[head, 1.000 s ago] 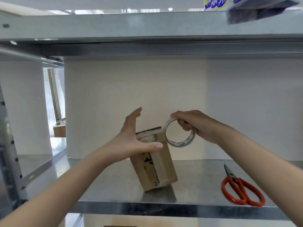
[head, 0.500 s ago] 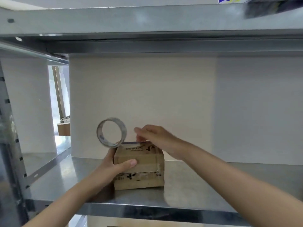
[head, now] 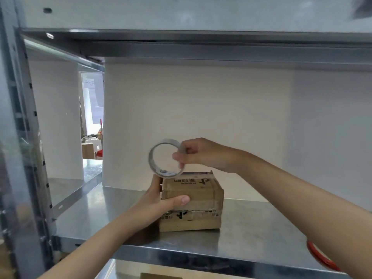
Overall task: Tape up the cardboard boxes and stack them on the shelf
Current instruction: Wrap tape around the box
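Metal shelving fills the view, with a pale wall behind it. On the middle shelf (head: 251, 236) sits a small cardboard box (head: 192, 202), lying flat, with printed marks on its top and strips of tape across its front. The left hand (head: 161, 200) grasps the box's left end, thumb pressed across the front face and fingers behind. The right hand (head: 198, 154) pinches a roll of clear tape (head: 164, 158) by its right rim, thumb and fingers closed on it. The roll stands upright just above the box's top left corner. At the shelf's right edge, part of an orange scissors handle (head: 322, 256) shows beneath the right forearm.
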`<move>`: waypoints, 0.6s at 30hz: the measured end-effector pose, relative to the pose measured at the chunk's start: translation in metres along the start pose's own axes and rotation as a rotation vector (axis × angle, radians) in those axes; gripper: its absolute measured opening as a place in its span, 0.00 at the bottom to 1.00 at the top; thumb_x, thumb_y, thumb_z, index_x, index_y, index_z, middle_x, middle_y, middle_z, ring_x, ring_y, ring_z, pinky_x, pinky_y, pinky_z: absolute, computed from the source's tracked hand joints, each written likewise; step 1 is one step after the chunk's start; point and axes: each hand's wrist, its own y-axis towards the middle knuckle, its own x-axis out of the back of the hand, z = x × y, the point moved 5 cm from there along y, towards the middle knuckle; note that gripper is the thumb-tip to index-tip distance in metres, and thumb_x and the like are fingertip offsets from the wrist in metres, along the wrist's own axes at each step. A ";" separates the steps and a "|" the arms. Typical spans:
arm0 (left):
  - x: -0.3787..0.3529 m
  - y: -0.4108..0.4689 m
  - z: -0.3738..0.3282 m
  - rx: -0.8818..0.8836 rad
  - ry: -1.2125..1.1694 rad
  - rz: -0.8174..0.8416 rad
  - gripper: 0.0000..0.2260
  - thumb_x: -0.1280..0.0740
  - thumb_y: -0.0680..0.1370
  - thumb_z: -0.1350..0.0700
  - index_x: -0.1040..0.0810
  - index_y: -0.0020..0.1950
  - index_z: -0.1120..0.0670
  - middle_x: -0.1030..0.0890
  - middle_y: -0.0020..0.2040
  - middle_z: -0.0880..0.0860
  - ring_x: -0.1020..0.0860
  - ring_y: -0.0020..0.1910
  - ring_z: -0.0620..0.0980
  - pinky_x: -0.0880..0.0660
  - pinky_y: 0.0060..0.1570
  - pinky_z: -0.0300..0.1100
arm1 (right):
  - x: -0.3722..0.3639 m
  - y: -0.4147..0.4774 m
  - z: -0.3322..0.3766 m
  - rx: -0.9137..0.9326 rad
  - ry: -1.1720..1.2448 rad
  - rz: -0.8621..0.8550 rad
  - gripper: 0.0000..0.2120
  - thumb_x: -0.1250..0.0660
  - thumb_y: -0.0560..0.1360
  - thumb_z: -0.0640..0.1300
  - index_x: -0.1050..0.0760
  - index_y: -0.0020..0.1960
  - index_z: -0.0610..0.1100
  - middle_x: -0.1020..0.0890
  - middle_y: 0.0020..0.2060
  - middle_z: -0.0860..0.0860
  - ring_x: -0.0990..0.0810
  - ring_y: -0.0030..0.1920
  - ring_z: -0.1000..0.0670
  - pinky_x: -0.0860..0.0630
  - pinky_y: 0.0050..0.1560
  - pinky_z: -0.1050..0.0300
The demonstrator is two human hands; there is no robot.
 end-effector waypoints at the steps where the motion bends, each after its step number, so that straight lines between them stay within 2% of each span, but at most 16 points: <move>1: 0.001 0.000 0.000 -0.009 0.004 -0.001 0.41 0.24 0.63 0.32 0.41 0.70 0.37 0.20 0.58 0.32 0.21 0.59 0.35 0.24 0.63 0.44 | 0.011 -0.008 -0.002 -0.005 -0.009 -0.039 0.18 0.34 0.75 0.61 0.24 0.40 0.46 0.20 0.42 0.49 0.20 0.53 0.45 0.30 0.68 0.48; 4: 0.002 0.001 0.000 -0.035 0.000 0.012 0.38 0.24 0.64 0.34 0.40 0.67 0.39 0.20 0.57 0.34 0.20 0.59 0.39 0.21 0.61 0.48 | 0.049 -0.031 -0.010 -0.107 -0.042 -0.189 0.28 0.43 0.70 0.70 0.28 0.39 0.45 0.26 0.36 0.51 0.27 0.41 0.50 0.32 0.55 0.58; 6: 0.002 0.001 0.001 -0.044 -0.004 0.014 0.39 0.24 0.64 0.33 0.40 0.68 0.39 0.20 0.58 0.35 0.20 0.60 0.40 0.21 0.61 0.49 | 0.071 -0.043 -0.021 -0.234 -0.063 -0.229 0.34 0.47 0.67 0.75 0.26 0.38 0.44 0.26 0.32 0.52 0.30 0.38 0.51 0.34 0.51 0.59; 7: 0.001 0.002 0.000 -0.048 -0.003 0.012 0.40 0.24 0.64 0.33 0.40 0.68 0.39 0.20 0.58 0.35 0.20 0.60 0.40 0.22 0.61 0.49 | 0.077 -0.048 -0.028 -0.281 -0.082 -0.234 0.33 0.45 0.69 0.75 0.25 0.38 0.44 0.25 0.31 0.52 0.29 0.37 0.52 0.33 0.50 0.60; 10: 0.002 0.003 0.002 -0.048 0.009 -0.001 0.41 0.24 0.63 0.32 0.40 0.68 0.38 0.20 0.57 0.35 0.20 0.59 0.40 0.22 0.61 0.49 | 0.084 -0.061 -0.054 -0.328 -0.141 -0.208 0.24 0.31 0.73 0.63 0.27 0.34 0.44 0.27 0.30 0.51 0.30 0.33 0.53 0.32 0.47 0.60; 13: 0.002 0.003 0.003 -0.047 0.008 -0.007 0.41 0.23 0.62 0.31 0.40 0.67 0.37 0.19 0.57 0.35 0.21 0.60 0.40 0.22 0.62 0.49 | 0.085 -0.075 -0.077 -0.401 -0.252 -0.205 0.28 0.27 0.68 0.67 0.33 0.32 0.45 0.35 0.28 0.51 0.37 0.31 0.52 0.40 0.37 0.61; 16: 0.002 0.002 0.003 -0.021 0.027 0.008 0.41 0.23 0.62 0.31 0.40 0.68 0.36 0.20 0.57 0.34 0.21 0.60 0.39 0.21 0.59 0.45 | 0.061 -0.077 -0.096 -0.463 -0.313 -0.134 0.31 0.26 0.64 0.69 0.41 0.30 0.49 0.40 0.26 0.53 0.40 0.28 0.54 0.45 0.35 0.61; 18: 0.006 0.002 -0.002 0.032 0.084 0.078 0.43 0.24 0.62 0.31 0.42 0.70 0.38 0.22 0.58 0.35 0.22 0.60 0.38 0.22 0.56 0.39 | 0.041 -0.075 -0.103 -0.449 -0.289 -0.132 0.33 0.26 0.64 0.70 0.44 0.29 0.50 0.42 0.26 0.54 0.42 0.26 0.55 0.46 0.35 0.60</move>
